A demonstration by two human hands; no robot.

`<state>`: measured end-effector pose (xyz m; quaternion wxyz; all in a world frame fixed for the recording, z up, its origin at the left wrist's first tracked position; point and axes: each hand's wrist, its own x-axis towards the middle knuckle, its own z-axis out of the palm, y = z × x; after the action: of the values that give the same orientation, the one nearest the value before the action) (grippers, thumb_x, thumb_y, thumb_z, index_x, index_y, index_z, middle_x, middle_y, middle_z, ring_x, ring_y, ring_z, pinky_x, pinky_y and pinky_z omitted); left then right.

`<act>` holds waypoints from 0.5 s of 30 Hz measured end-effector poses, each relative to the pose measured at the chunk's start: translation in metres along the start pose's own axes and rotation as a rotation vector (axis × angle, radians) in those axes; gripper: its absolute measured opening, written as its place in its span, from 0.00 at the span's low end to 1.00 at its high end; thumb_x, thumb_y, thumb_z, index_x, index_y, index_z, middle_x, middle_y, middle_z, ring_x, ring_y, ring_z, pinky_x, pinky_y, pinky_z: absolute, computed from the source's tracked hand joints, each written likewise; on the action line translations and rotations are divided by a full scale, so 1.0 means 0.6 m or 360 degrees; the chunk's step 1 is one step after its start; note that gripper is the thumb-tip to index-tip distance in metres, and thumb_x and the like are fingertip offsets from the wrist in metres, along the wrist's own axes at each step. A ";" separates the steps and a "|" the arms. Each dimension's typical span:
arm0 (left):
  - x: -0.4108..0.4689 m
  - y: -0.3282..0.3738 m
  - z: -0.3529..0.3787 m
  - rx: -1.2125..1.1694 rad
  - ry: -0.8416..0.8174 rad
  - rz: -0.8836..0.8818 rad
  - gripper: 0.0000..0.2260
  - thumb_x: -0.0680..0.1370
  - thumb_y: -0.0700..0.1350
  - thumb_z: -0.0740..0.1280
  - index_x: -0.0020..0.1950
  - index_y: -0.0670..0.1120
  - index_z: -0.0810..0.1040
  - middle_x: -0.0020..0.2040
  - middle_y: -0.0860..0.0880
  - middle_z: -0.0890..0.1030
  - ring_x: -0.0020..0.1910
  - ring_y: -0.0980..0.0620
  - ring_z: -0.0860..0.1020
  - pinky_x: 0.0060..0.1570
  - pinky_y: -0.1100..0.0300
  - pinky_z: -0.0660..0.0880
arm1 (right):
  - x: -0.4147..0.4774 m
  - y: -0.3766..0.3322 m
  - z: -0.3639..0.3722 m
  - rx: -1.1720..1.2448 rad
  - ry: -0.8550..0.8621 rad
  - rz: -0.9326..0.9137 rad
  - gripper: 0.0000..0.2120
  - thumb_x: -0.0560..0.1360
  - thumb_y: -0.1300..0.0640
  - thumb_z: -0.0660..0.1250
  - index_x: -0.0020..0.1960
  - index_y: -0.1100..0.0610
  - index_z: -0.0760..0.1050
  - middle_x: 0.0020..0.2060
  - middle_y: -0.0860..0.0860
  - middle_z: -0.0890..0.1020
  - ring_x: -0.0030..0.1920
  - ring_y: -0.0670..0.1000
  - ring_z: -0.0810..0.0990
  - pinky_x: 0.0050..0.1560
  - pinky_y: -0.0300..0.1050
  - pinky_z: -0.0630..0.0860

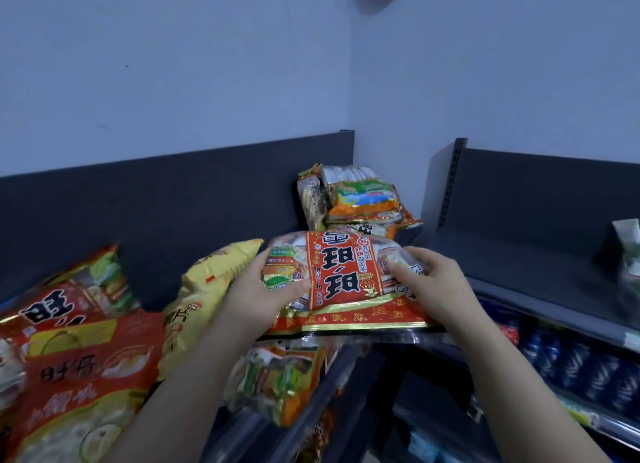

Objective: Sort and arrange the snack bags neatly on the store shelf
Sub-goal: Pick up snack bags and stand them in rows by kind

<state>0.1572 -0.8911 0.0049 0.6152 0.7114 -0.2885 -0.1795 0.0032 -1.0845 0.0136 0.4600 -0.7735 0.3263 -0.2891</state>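
Observation:
I hold a large red snack bag (346, 275) with black characters and a clear window flat above the top shelf. My left hand (263, 289) grips its left side and my right hand (433, 282) grips its right side. Behind it, in the shelf corner, sits a pile of orange and green snack bags (356, 199). A yellow bag (204, 289) leans just left of my left hand. Red and orange bags (79, 341) lie heaped at the far left. Another orange-green bag (284, 383) hangs under the held one at the shelf's front edge.
The dark shelf back panel (173, 203) runs along the wall. A second dark shelf (536, 255) stands at the right, with a pale pack (628, 244) at its far end. Blue-packaged goods (581, 362) fill the lower right shelf.

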 end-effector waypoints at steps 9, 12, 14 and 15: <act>0.230 -0.004 -0.001 0.0249 -0.0042 -0.0080 0.20 0.72 0.48 0.76 0.59 0.55 0.72 0.47 0.54 0.83 0.44 0.55 0.83 0.39 0.61 0.77 | 0.221 0.022 0.063 -0.0104 0.0053 -0.0011 0.25 0.73 0.43 0.71 0.67 0.51 0.74 0.51 0.48 0.84 0.43 0.48 0.85 0.47 0.51 0.82; 0.294 -0.025 0.007 0.0382 -0.0032 -0.0160 0.21 0.70 0.48 0.77 0.58 0.54 0.71 0.47 0.55 0.81 0.45 0.55 0.82 0.40 0.60 0.77 | 0.283 0.045 0.087 -0.0188 0.0055 0.0041 0.31 0.73 0.40 0.70 0.72 0.50 0.69 0.59 0.50 0.81 0.48 0.50 0.84 0.50 0.54 0.82; 0.332 -0.043 0.013 0.0465 -0.0014 -0.0219 0.23 0.69 0.48 0.78 0.59 0.51 0.72 0.49 0.53 0.82 0.47 0.52 0.82 0.48 0.54 0.80 | 0.317 0.059 0.104 -0.0228 0.0047 0.0052 0.32 0.73 0.40 0.70 0.72 0.50 0.68 0.61 0.51 0.80 0.49 0.51 0.83 0.51 0.55 0.81; 0.348 -0.053 0.016 0.0498 -0.0002 -0.0237 0.26 0.68 0.49 0.79 0.62 0.50 0.73 0.50 0.52 0.82 0.48 0.51 0.82 0.51 0.51 0.80 | 0.332 0.067 0.112 -0.0252 0.0040 0.0046 0.32 0.73 0.39 0.70 0.73 0.50 0.68 0.62 0.51 0.79 0.50 0.51 0.83 0.52 0.55 0.81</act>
<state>0.3178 -1.0281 -0.0071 0.4817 0.8178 -0.2599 -0.1779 0.1673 -1.2174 -0.0210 0.3974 -0.7990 0.3651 -0.2653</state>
